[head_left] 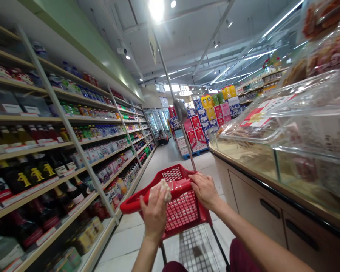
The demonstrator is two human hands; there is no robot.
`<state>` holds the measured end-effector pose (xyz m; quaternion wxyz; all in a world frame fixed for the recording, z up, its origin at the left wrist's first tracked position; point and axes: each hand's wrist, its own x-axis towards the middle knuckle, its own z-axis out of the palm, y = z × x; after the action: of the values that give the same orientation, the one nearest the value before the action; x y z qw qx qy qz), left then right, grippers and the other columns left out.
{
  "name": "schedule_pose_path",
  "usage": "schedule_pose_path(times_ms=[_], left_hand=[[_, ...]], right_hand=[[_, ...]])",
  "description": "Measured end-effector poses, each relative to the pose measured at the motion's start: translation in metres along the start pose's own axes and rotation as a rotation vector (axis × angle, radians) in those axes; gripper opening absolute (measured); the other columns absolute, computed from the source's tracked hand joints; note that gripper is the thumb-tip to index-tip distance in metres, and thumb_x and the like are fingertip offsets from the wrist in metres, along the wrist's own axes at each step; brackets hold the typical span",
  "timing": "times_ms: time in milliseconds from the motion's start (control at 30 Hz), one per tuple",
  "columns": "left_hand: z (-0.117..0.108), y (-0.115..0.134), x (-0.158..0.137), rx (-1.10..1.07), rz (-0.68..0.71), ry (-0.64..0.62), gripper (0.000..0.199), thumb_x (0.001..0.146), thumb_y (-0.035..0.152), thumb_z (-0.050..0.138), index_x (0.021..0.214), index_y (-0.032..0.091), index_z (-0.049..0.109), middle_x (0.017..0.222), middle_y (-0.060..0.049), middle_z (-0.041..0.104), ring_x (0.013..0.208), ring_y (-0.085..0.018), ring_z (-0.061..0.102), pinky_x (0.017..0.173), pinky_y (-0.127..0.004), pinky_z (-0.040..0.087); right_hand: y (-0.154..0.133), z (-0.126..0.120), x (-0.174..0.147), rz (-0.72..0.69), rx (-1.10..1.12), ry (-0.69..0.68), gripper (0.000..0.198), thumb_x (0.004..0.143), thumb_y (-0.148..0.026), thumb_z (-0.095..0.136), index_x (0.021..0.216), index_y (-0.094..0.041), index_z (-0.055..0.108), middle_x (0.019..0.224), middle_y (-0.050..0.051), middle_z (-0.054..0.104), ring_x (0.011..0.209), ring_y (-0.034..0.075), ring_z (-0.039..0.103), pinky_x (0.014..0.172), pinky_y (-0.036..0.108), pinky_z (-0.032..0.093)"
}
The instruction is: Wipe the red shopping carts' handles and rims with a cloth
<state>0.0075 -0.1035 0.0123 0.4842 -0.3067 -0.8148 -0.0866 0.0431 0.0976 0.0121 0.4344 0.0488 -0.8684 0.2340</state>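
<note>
A red plastic shopping cart [181,215] with a perforated basket stands directly in front of me. My left hand [155,213] is closed over a crumpled whitish cloth [166,189], pressing it against the red handle [132,206] left of its middle. The fingertips are partly hidden by the cloth. On the handle's right end, my right hand [205,189] is wrapped with bent fingers. A thin metal pole [188,145] with a grey fitting [180,111] rises beyond the handle; whether it is fixed to the cart I cannot tell.
Tall shelves [99,162] of bottles and cans line the left side. A wooden counter [255,196] with clear plastic food packs [257,113] borders the right. Stacked boxes [195,128] stand on a blue pallet [197,153] ahead, beside a tiled aisle [163,156].
</note>
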Motion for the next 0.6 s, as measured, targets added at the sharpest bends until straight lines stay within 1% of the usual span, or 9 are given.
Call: schedule_pose_path(times_ms=[67, 100, 200, 267, 300, 367, 467, 533, 600], left_hand=[[-0.005, -0.011, -0.003, 0.047, -0.117, 0.042, 0.036, 0.082, 0.016, 0.038, 0.116, 0.023, 0.048, 0.123, -0.010, 0.051, 0.111, -0.022, 0.048, 0.104, -0.054, 0.005], [-0.005, -0.009, -0.002, 0.049, -0.124, 0.037, 0.036, 0.082, 0.015, 0.037, 0.115, 0.023, 0.048, 0.123, -0.010, 0.051, 0.112, -0.022, 0.048, 0.103, -0.054, 0.006], [-0.002, 0.009, 0.007, -0.017, 0.044, -0.038, 0.036, 0.081, 0.013, 0.038, 0.112, 0.025, 0.051, 0.123, -0.006, 0.052, 0.115, -0.020, 0.046, 0.105, -0.050, 0.006], [0.000, 0.014, 0.010, -0.044, 0.130, -0.058, 0.036, 0.081, 0.012, 0.039, 0.111, 0.027, 0.052, 0.122, -0.005, 0.052, 0.114, -0.019, 0.046, 0.106, -0.047, 0.003], [-0.001, 0.008, 0.009, -0.039, 0.126, -0.049, 0.035, 0.081, 0.013, 0.039, 0.111, 0.027, 0.052, 0.122, -0.005, 0.052, 0.114, -0.019, 0.047, 0.106, -0.047, 0.002], [-0.004, -0.016, 0.000, 0.001, 0.050, -0.008, 0.034, 0.082, 0.017, 0.040, 0.112, 0.026, 0.051, 0.122, -0.007, 0.052, 0.111, -0.020, 0.049, 0.105, -0.049, 0.002], [-0.009, -0.053, -0.016, 0.075, -0.154, 0.112, 0.033, 0.083, 0.021, 0.038, 0.115, 0.023, 0.049, 0.117, -0.010, 0.056, 0.105, -0.021, 0.053, 0.103, -0.052, 0.007], [-0.008, -0.054, -0.018, 0.084, -0.177, 0.138, 0.034, 0.083, 0.021, 0.038, 0.115, 0.023, 0.049, 0.117, -0.010, 0.056, 0.106, -0.021, 0.053, 0.103, -0.052, 0.009], [-0.003, -0.036, -0.012, 0.052, -0.058, 0.091, 0.035, 0.082, 0.018, 0.039, 0.115, 0.024, 0.049, 0.120, -0.009, 0.054, 0.110, -0.020, 0.050, 0.104, -0.049, 0.009]], right_hand=[[-0.003, 0.002, -0.001, 0.013, -0.004, 0.020, 0.030, 0.087, -0.026, 0.035, 0.111, -0.021, 0.053, 0.109, 0.006, 0.059, 0.108, 0.019, 0.045, 0.081, 0.033, 0.028], [-0.004, 0.003, -0.002, 0.020, -0.012, 0.029, 0.030, 0.087, -0.026, 0.035, 0.110, -0.020, 0.054, 0.109, 0.006, 0.059, 0.108, 0.019, 0.044, 0.081, 0.034, 0.028], [-0.005, 0.003, -0.003, 0.019, -0.041, 0.026, 0.029, 0.088, -0.027, 0.035, 0.107, -0.021, 0.055, 0.108, 0.005, 0.059, 0.109, 0.019, 0.044, 0.082, 0.034, 0.027], [-0.003, 0.001, -0.003, 0.000, -0.050, 0.008, 0.028, 0.088, -0.026, 0.034, 0.106, -0.022, 0.056, 0.107, 0.004, 0.060, 0.108, 0.018, 0.045, 0.082, 0.035, 0.026], [-0.002, 0.000, -0.003, -0.009, -0.052, 0.000, 0.028, 0.088, -0.026, 0.034, 0.105, -0.023, 0.056, 0.107, 0.004, 0.060, 0.108, 0.018, 0.045, 0.083, 0.035, 0.026], [-0.002, -0.001, -0.003, -0.014, -0.055, -0.005, 0.028, 0.088, -0.026, 0.034, 0.105, -0.023, 0.056, 0.107, 0.003, 0.060, 0.108, 0.017, 0.045, 0.084, 0.035, 0.026], [-0.004, 0.004, -0.005, 0.016, -0.068, 0.033, 0.028, 0.087, -0.026, 0.036, 0.106, -0.022, 0.056, 0.110, 0.006, 0.058, 0.111, 0.019, 0.043, 0.085, 0.035, 0.026], [-0.006, 0.007, -0.005, 0.043, -0.070, 0.057, 0.028, 0.086, -0.026, 0.037, 0.106, -0.020, 0.056, 0.111, 0.007, 0.058, 0.112, 0.021, 0.042, 0.086, 0.036, 0.025], [-0.006, 0.007, -0.005, 0.045, -0.070, 0.052, 0.027, 0.086, -0.026, 0.037, 0.105, -0.020, 0.056, 0.111, 0.007, 0.058, 0.112, 0.021, 0.042, 0.088, 0.038, 0.024]])
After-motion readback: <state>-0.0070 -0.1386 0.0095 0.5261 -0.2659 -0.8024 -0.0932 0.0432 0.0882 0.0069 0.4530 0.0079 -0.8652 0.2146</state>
